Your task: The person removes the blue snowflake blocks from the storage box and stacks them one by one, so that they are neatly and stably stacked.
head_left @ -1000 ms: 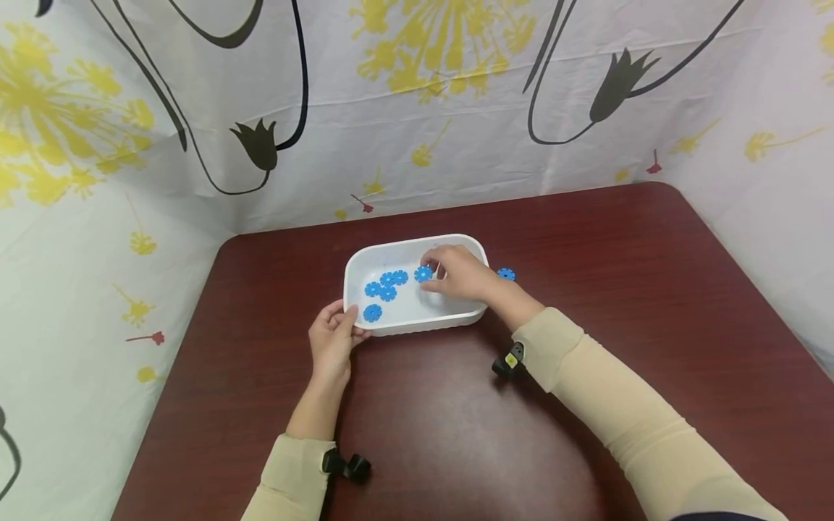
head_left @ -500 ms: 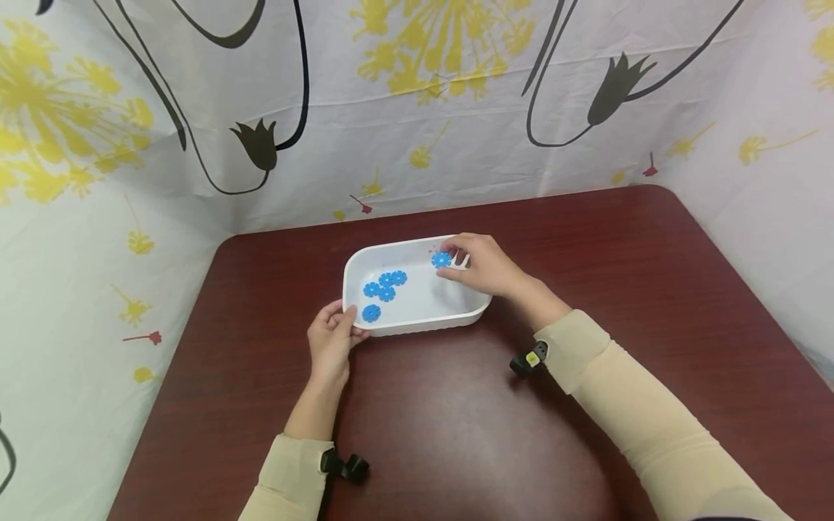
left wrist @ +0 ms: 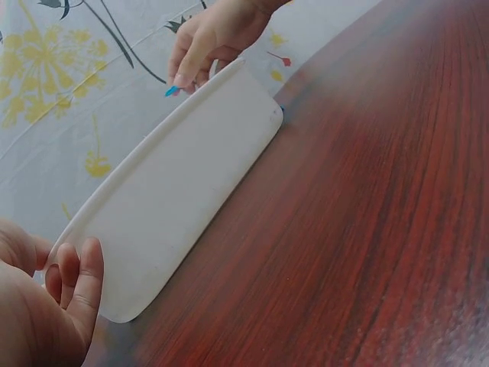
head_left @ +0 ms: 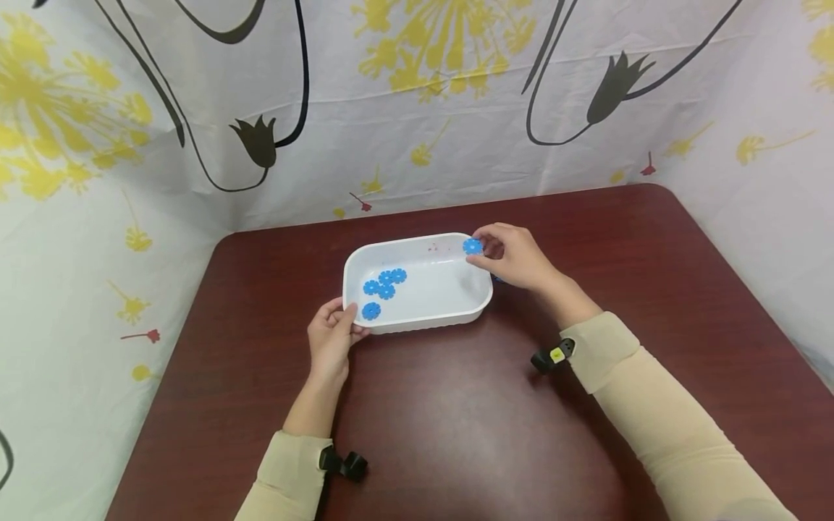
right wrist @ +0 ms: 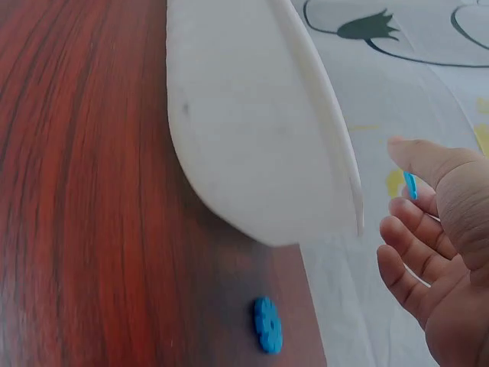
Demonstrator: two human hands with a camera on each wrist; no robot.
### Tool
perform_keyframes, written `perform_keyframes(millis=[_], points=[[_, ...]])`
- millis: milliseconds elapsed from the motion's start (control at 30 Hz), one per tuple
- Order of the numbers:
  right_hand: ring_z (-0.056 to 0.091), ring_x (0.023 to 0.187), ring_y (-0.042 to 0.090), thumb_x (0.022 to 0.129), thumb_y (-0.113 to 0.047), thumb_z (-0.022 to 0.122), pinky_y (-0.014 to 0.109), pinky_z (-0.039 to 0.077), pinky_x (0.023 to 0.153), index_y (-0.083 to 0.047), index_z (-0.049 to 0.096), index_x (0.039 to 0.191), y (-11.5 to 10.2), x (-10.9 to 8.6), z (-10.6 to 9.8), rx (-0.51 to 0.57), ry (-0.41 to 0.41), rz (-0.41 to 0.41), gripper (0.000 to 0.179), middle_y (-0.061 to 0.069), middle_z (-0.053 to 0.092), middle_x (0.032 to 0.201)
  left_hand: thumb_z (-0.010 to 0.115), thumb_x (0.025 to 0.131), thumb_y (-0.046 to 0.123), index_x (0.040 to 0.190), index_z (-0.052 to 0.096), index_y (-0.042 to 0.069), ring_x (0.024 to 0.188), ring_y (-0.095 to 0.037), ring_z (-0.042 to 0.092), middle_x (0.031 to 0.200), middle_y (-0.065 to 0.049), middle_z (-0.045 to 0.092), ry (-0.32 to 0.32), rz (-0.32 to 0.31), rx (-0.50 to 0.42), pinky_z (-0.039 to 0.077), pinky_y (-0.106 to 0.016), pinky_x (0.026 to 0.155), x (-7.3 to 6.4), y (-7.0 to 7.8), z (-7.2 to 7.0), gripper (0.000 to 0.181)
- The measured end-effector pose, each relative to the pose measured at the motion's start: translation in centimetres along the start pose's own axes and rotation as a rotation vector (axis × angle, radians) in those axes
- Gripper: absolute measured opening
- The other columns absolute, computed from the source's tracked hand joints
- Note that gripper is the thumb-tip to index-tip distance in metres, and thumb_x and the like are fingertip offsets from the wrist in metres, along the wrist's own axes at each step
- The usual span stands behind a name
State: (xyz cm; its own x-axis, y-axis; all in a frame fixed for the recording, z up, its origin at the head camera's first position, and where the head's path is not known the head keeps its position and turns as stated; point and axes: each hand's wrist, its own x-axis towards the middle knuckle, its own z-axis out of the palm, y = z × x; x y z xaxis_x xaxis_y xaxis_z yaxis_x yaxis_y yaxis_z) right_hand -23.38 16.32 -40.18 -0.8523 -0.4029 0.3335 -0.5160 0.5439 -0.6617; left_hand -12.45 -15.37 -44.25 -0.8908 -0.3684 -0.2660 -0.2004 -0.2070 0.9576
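Observation:
A white plastic tray (head_left: 433,320) stands on the table, and my left hand (head_left: 331,340) grips its near left corner, thumb on the rim and fingers outside. Several blue notched discs (head_left: 386,291) lie in the tray's left part. Over the far right corner of the tray, my right hand (head_left: 515,257) pinches one blue notched disc (head_left: 473,247) between thumb and fingers. The right wrist view shows just a sliver of that held disc (right wrist: 411,186) behind the thumb. Another blue disc (right wrist: 267,325) lies on the table beyond the tray's right end, mostly hidden by my right hand in the head view.
The dark red wooden table (head_left: 430,420) surrounds the tray. A white cloth (head_left: 365,108) with printed flowers hangs behind the table and along both sides. Each sleeve cuff carries a small black camera, such as the left camera (head_left: 345,463).
My right hand has lifted the pinched disc from the tray's middle and carried it right to the far right corner. The left hand keeps its grip on the tray.

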Motion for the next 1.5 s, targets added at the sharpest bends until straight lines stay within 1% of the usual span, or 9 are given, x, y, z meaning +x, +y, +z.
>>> perform_keyframes(millis=[167, 400, 567, 700, 833, 1033, 1133, 1267, 1500], points=[[0.064, 0.081, 0.023, 0.087, -0.017, 0.082, 0.038, 0.056, 0.070, 0.000, 0.068, 0.114, 1.2, -0.5, -0.6, -0.021, 0.012, 0.044, 0.035, 0.011, 0.067, 0.094, 0.067, 0.099, 0.010, 0.128, 0.057, 0.002, 0.059, -0.010, 0.059, 0.083, -0.008, 0.057, 0.001, -0.004, 0.004, 0.062, -0.026, 0.063, -0.1, 0.1, 0.0, 0.032], [0.064, 0.083, 0.024, 0.087, -0.020, 0.082, 0.030, 0.054, 0.068, 0.000, 0.067, 0.116, 2.8, -1.2, -1.1, -0.056, 0.037, 0.104, 0.038, 0.011, 0.067, 0.094, 0.066, 0.100, 0.011, 0.130, 0.056, 0.003, 0.061, -0.010, 0.059, 0.086, -0.010, 0.058, -0.003, 0.000, 0.023, 0.063, -0.027, 0.064, -0.1, 0.1, -0.1, 0.033], [0.063, 0.085, 0.024, 0.089, -0.022, 0.081, 0.030, 0.053, 0.067, 0.000, 0.067, 0.117, 3.8, -1.8, -1.2, -0.074, 0.028, 0.136, 0.038, 0.012, 0.067, 0.094, 0.065, 0.100, 0.011, 0.130, 0.056, 0.003, 0.061, -0.010, 0.059, 0.086, -0.010, 0.057, -0.007, 0.000, 0.022, 0.063, -0.027, 0.064, -0.1, 0.1, -0.1, 0.033], [0.063, 0.086, 0.026, 0.090, -0.022, 0.080, 0.035, 0.054, 0.069, 0.001, 0.066, 0.117, 4.7, -2.2, -1.2, -0.089, -0.004, 0.153, 0.038, 0.014, 0.066, 0.096, 0.066, 0.100, 0.011, 0.130, 0.056, 0.003, 0.061, -0.011, 0.059, 0.087, -0.011, 0.058, -0.005, -0.002, 0.021, 0.063, -0.027, 0.064, -0.2, 0.1, -0.1, 0.033], [0.063, 0.087, 0.027, 0.090, -0.021, 0.079, 0.041, 0.054, 0.073, 0.002, 0.065, 0.117, 5.7, -2.6, -1.0, -0.121, -0.061, 0.158, 0.038, 0.015, 0.065, 0.098, 0.066, 0.099, 0.011, 0.130, 0.056, 0.003, 0.061, -0.011, 0.059, 0.088, -0.012, 0.058, -0.004, -0.002, 0.022, 0.063, -0.028, 0.064, -0.1, 0.1, -0.1, 0.033], [0.056, 0.080, 0.025, 0.088, -0.017, 0.080, 0.037, 0.049, 0.070, 0.003, 0.067, 0.113, 6.5, -3.2, -0.8, -0.159, -0.121, 0.136, 0.034, 0.012, 0.060, 0.094, 0.066, 0.099, 0.011, 0.130, 0.056, 0.003, 0.060, -0.011, 0.059, 0.088, -0.012, 0.058, -0.002, 0.001, 0.020, 0.063, -0.027, 0.065, -0.1, 0.1, 0.0, 0.033], [0.053, 0.077, 0.023, 0.087, -0.017, 0.081, 0.036, 0.047, 0.068, 0.002, 0.068, 0.111, 6.5, -3.3, -0.7, -0.169, -0.129, 0.124, 0.033, 0.011, 0.059, 0.091, 0.066, 0.099, 0.010, 0.130, 0.055, 0.000, 0.059, -0.009, 0.058, 0.085, -0.010, 0.057, -0.006, 0.011, 0.009, 0.062, -0.025, 0.063, 0.0, 0.0, 0.0, 0.034], [0.053, 0.077, 0.022, 0.086, -0.017, 0.082, 0.036, 0.047, 0.069, 0.002, 0.069, 0.109, 6.6, -3.3, -0.7, -0.171, -0.148, 0.128, 0.033, 0.011, 0.059, 0.090, 0.065, 0.099, 0.008, 0.132, 0.053, -0.005, 0.058, -0.007, 0.058, 0.081, -0.008, 0.057, -0.013, 0.023, 0.005, 0.061, -0.023, 0.060, 0.0, 0.0, 0.0, 0.037], [0.055, 0.080, 0.025, 0.087, -0.019, 0.082, 0.037, 0.048, 0.071, 0.003, 0.068, 0.113, 7.0, -3.4, -0.5, -0.181, -0.182, 0.145, 0.036, 0.012, 0.059, 0.091, 0.065, 0.099, 0.009, 0.131, 0.055, -0.001, 0.059, -0.009, 0.058, 0.083, -0.009, 0.057, -0.006, 0.024, 0.012, 0.061, -0.025, 0.061, -0.1, 0.0, 0.1, 0.034]])
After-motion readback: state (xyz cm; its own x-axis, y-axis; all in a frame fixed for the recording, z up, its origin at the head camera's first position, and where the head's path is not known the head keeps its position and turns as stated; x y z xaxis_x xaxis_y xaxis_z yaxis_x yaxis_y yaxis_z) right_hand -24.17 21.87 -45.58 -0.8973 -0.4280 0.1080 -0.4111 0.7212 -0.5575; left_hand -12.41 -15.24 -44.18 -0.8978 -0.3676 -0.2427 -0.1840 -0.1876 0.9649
